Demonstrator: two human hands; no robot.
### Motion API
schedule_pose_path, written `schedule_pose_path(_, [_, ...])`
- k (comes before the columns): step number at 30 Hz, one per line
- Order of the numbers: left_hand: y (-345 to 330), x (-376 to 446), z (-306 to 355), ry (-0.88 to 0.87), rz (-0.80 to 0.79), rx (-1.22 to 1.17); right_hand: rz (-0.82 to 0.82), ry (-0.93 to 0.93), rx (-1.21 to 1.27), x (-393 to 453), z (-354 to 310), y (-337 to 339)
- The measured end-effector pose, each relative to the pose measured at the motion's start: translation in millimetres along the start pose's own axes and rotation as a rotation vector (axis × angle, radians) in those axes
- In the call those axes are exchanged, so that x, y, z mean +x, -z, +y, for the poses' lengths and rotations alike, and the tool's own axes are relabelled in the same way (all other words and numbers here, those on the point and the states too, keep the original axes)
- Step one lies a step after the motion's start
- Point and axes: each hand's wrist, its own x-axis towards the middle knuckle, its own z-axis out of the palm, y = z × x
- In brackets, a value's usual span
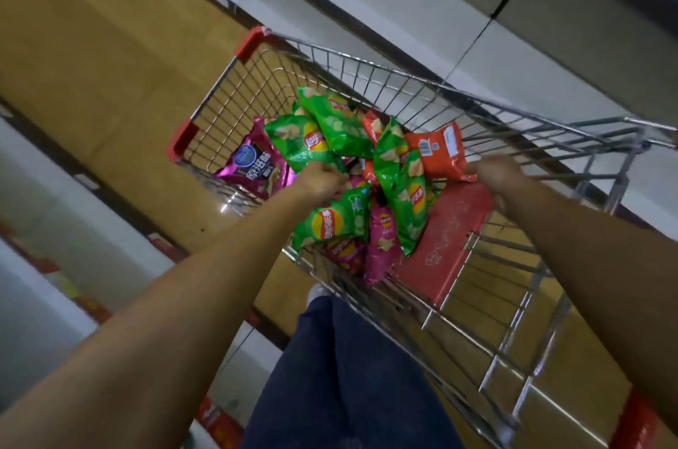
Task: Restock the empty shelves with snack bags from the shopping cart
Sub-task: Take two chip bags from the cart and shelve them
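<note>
**Over the cart: pick up two bags cleanly**

Inside the shopping cart [367,66], the left hand [323,180] curls onto a green snack bag [301,140] and the right hand [495,173] pinches the orange bag [436,147] (blurred). Grip seams rather than middles, lift clear of the wires, then turn to the empty shelves [532,55] beyond the cart.

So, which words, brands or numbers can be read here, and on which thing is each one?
"Lay's": logo on the green chip bag in the shopping cart.
"原滋味" (roughly): purple snack bag.
Barcode digits on the orange bag: too small.
Chinese logo text on the near green bag: blurred.
Marks on the red box: illegible.
</note>
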Motion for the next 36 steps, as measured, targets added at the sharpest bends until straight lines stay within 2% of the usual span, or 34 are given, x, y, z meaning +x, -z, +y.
schedule_pose_path(4, [3.9,25.4,-0.8,0.034,0.009,-0.082,-0.019,-0.014,-0.053,-5.3,-24.8,-13.5])
schedule_pose_path(7, [6.6,43.2,3.8,0.067,0.016,-0.122,0.028,0.023,-0.1,17.4,-26.1,-24.5])
schedule_pose_path(12, [12.6,74.0,8.6,0.033,0.071,-0.081,0.02,0.074,-0.11,46.1,-20.2,-45.6])
schedule_pose_path(16, [12.1,88.3,3.4,0.033,0.047,-0.046,0.099,0.151,-0.184,48.1,-13.9,-51.4])
schedule_pose_path(18, [7.4,90.2,7.3,0.094,-0.01,-0.027,0.096,0.204,-0.296,42.3,-12.0,-49.1])
schedule_pose_path(21, [0.4,81.9,21.3,0.223,-0.274,0.08,0.076,0.305,-0.363,24.9,-6.0,-48.7])
schedule_pose_path(23, [-3.0,81.7,30.7,0.233,-0.368,0.123,0.091,0.35,-0.409,5.0,-5.1,-53.7])
schedule_pose_path(25, [-7.7,85.8,40.5,0.213,-0.365,0.078,0.124,0.395,-0.431,-13.1,-2.8,-62.2])
schedule_pose_path(29, [-22.8,96.8,51.9,0.097,-0.202,0.121,0.202,0.471,-0.472,-44.5,1.7,-86.1])
schedule_pose_path(30, [-25.5,96.3,53.8,0.093,-0.207,0.125,0.222,0.484,-0.491,-50.5,5.0,-94.0])
schedule_pose_path(34, [-34.9,90.9,56.1,0.171,-0.392,0.081,0.238,0.492,-0.482,-68.8,19.6,-131.7])
schedule_pose_path(36, [-36.3,92.3,51.8,0.144,-0.392,0.089,0.206,0.533,-0.405,-80.3,23.5,-141.5])
